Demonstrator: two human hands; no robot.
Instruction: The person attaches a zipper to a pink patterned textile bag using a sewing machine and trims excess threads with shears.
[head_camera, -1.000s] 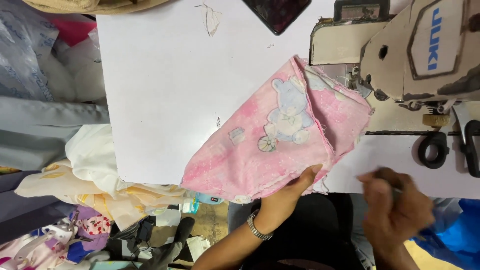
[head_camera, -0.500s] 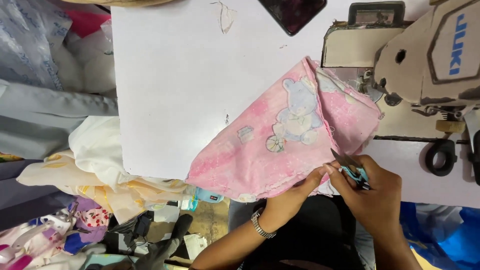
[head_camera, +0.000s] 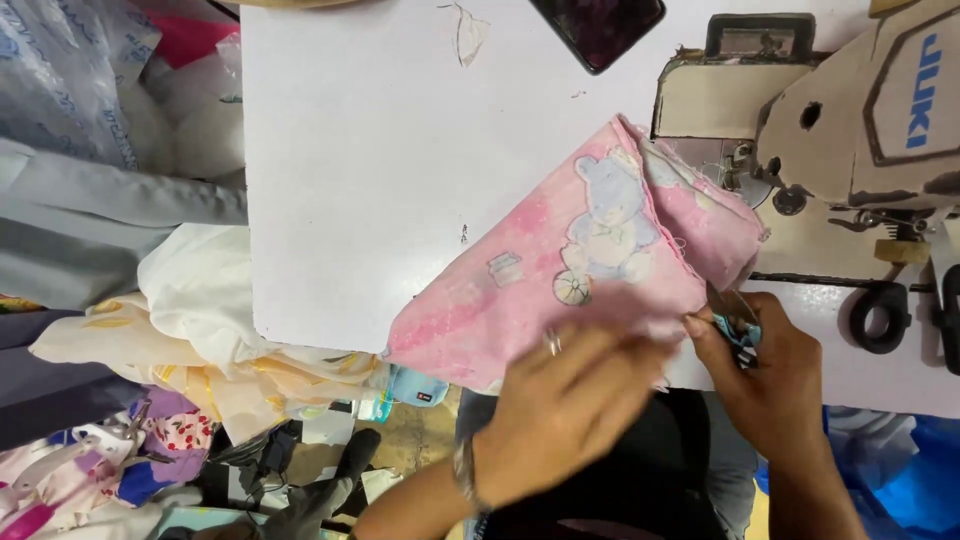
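Pink folded fabric with a teddy-bear print (head_camera: 590, 260) lies on the white table (head_camera: 370, 160), long axis up-right toward the sewing machine; left hand (head_camera: 570, 400) flat, fingers spread on its near edge, right hand (head_camera: 765, 350) pinching small teal-handled snips (head_camera: 735, 318) at its right edge, nearer.

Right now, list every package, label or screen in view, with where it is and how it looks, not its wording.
Phone screen: top edge of the white table, dark glossy slab, unlit.
Maker's badge: on the beige sewing machine at upper right, blue lettering inside a dark outline.
Plastic bag: top left corner, clear bluish film with blue print.
Small packet: under the table's near edge, light blue with a dark tag.
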